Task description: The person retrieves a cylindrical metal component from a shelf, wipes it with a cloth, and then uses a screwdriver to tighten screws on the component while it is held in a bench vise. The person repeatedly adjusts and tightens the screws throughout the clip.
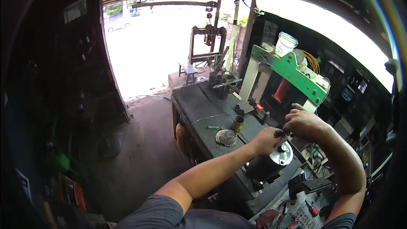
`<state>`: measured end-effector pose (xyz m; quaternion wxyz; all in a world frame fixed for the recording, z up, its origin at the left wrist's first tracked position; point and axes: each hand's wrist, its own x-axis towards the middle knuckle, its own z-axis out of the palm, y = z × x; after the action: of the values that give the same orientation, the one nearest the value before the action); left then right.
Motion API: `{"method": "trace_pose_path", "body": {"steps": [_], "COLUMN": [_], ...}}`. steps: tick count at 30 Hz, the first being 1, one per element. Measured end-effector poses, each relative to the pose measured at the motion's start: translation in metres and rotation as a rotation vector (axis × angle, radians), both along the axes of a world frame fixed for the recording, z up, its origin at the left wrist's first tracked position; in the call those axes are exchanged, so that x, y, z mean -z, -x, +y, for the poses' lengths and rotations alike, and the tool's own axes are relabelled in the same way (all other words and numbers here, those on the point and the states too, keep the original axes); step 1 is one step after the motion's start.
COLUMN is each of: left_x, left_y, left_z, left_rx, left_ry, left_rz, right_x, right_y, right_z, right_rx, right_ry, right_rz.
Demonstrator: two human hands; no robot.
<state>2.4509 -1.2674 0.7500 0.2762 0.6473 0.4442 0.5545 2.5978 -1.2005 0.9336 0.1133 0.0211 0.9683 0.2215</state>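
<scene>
My left hand (267, 141) and my right hand (306, 124) meet over a black cylinder (263, 168), which looks like a motor body. Its silver round end plate (283, 157) faces up, with a raised round part at the centre. The fingers of both hands are closed in a pinch, fingertips almost touching. Whatever small dark piece they hold between them is too small to name. The cylinder stands on the dark workbench (199, 108), directly below the hands. On the bench to the left are a round dirty disc (226, 137) and a small open can (238, 123).
A green press frame (292, 70) with a white bucket (286, 44) on top rises behind the bench. Metal containers (228, 85) stand at the bench's far end. A red-handled tool (312, 208) and a red-and-dark cloth (275, 220) lie near me.
</scene>
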Motion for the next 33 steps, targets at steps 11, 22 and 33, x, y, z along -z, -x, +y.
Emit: {"method": "trace_pose_path", "body": {"steps": [11, 22, 33], "left_x": [-0.003, -0.002, -0.010], "left_y": [0.000, -0.003, 0.003], "left_z": [0.011, 0.005, 0.003], "left_rx": [0.144, -0.142, -0.050], "left_ry": [0.239, 0.197, -0.020], "left_rz": [-0.177, -0.141, 0.052], "right_x": [0.017, 0.061, 0.016], "right_y": [0.021, 0.016, 0.000], "right_z": [0.012, -0.004, -0.007], "right_rx": [0.176, 0.382, 0.442], "right_ry": [0.070, 0.048, 0.149], "right_rz": [0.109, 0.667, 0.173]}}
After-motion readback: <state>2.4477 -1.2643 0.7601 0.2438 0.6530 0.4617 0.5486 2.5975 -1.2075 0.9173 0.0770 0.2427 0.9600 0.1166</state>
